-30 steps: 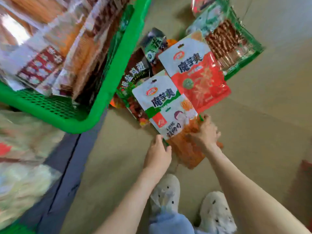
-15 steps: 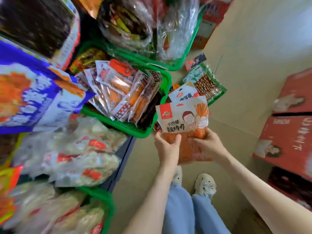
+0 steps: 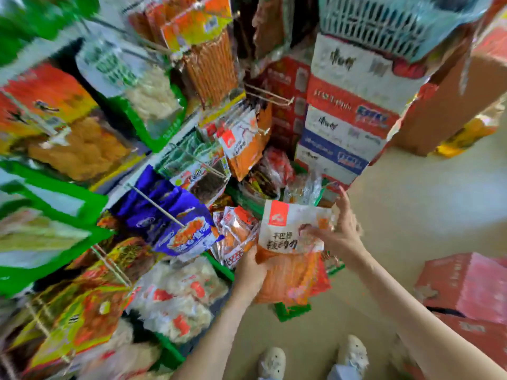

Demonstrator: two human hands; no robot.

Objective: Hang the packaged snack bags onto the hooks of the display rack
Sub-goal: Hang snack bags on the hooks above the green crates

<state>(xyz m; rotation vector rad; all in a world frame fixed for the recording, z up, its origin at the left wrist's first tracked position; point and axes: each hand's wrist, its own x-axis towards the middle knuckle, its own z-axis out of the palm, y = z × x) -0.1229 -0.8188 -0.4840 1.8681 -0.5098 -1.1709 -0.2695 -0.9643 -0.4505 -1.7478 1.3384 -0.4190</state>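
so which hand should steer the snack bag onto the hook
Probably the right hand: it pinches the snack bag on its white upper part, while the left hand holds the lower part.

Orange-and-white snack bag (image 3: 290,242) — upright, gripped between both hands (image 3: 251,270), near rack hooks (image 3: 156,205).

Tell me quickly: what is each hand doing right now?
Left hand: grips the snack bag at its lower left.
Right hand: pinches the same bag's right side, thumb on the front.
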